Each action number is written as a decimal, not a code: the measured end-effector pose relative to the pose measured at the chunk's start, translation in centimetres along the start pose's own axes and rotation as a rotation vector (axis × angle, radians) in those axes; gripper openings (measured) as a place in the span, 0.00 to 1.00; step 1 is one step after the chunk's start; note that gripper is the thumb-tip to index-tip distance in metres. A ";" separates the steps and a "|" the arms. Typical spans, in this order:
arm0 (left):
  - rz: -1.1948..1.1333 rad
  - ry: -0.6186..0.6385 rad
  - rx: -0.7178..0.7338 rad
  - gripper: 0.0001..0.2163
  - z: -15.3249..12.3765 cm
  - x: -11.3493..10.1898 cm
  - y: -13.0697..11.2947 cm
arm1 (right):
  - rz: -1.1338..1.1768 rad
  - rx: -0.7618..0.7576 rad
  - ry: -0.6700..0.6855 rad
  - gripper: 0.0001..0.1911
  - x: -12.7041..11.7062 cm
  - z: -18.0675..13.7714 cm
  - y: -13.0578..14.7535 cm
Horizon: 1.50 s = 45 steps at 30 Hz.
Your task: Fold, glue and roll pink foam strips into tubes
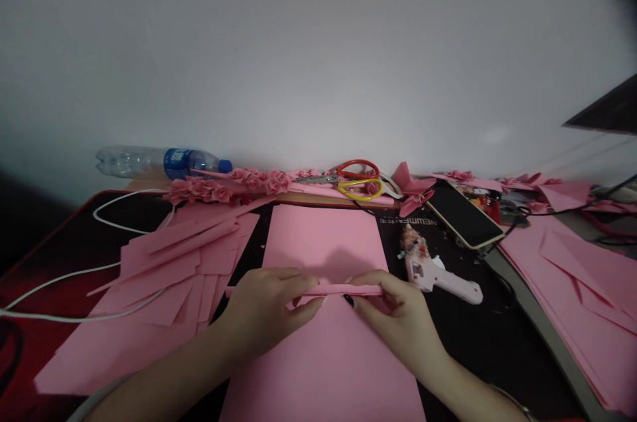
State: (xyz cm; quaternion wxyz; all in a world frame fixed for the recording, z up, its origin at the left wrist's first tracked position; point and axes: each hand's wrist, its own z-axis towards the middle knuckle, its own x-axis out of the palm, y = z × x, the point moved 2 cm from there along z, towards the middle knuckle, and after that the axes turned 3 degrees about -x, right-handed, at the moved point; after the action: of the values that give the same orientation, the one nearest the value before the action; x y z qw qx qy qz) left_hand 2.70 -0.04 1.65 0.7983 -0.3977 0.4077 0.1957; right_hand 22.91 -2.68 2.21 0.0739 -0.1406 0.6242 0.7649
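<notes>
A slim piece of pink paper [334, 289] is held level between the two hands, just above a large pink sheet [318, 369] that lies lengthwise on a dark mat [522, 342]. The piece looks narrow and long, folded or rolled into a flat tube, with a paler line along its upper edge and a plain matt surface; its left end pokes out past the left hand [266, 306], while the fingers hide much of the rest, so whether it is rolled or folded cannot be told. The left hand's thumb and forefinger are clamped on it left of the middle; the right hand [401, 316] pinches it likewise on the other side, its thumb showing a dark nail. A soft shadow falls on the sheet behind the hands. To the left lies an untidy spread of loose pink paper [169, 269], to the right a pale pink glue gun [442, 279] and a phone [465, 213]. Along the wall sit pink paper flowers [276, 182], scissors with red and yellow handles [361, 190], and a clear bottle [132, 162] on its side.
</notes>
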 end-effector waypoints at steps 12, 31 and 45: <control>-0.017 -0.012 -0.007 0.06 0.0 -0.1 0.3 | 0.022 0.020 0.037 0.10 -0.1 0.1 -0.3; -0.024 0.007 0.003 0.09 0.2 -0.3 0.5 | 0.046 0.077 0.083 0.12 -0.2 0.1 -0.4; -0.024 0.040 -0.002 0.12 0.0 -0.1 1.2 | 0.015 0.089 0.118 0.14 -0.5 0.2 -0.2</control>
State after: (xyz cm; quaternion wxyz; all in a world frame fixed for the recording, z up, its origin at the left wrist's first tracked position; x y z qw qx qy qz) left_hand 1.88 0.64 1.14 0.7919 -0.4072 0.4185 0.1786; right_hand 23.38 -2.37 2.23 0.0374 -0.1773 0.6617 0.7275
